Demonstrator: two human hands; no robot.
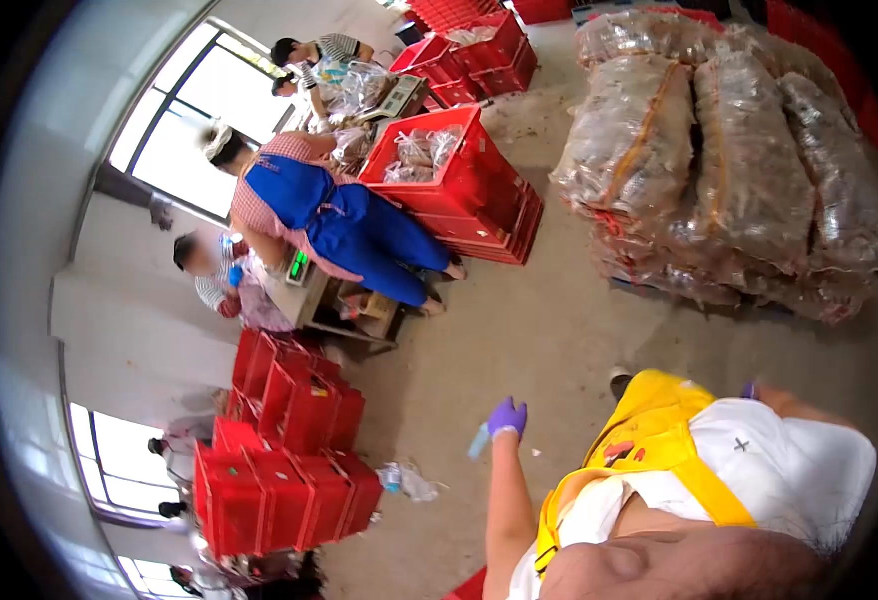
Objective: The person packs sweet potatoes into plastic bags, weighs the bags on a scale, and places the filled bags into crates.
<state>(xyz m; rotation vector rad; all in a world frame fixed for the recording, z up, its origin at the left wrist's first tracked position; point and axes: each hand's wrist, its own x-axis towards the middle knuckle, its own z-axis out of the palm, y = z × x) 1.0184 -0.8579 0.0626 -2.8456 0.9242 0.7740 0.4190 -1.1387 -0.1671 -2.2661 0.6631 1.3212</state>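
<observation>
My left hand [508,416], in a purple glove, hangs low over the concrete floor at the end of my outstretched arm. Its fingers look slightly apart, and I make out nothing between them. A light blue strip [479,441] shows beside the wrist; whether it touches the glove I cannot tell. Of my right hand [750,390] only a sliver of purple glove appears past my white shirt [769,450], so its fingers are hidden. My yellow apron [639,425] lies between the two hands.
Filled clear sacks [624,135] are stacked at the upper right. Red crates [259,500] stand at lower left, and a red crate [479,190] holds bagged goods. A person in blue overalls [349,220] works by a scale [299,267]. Crumpled plastic [417,484] lies on the floor.
</observation>
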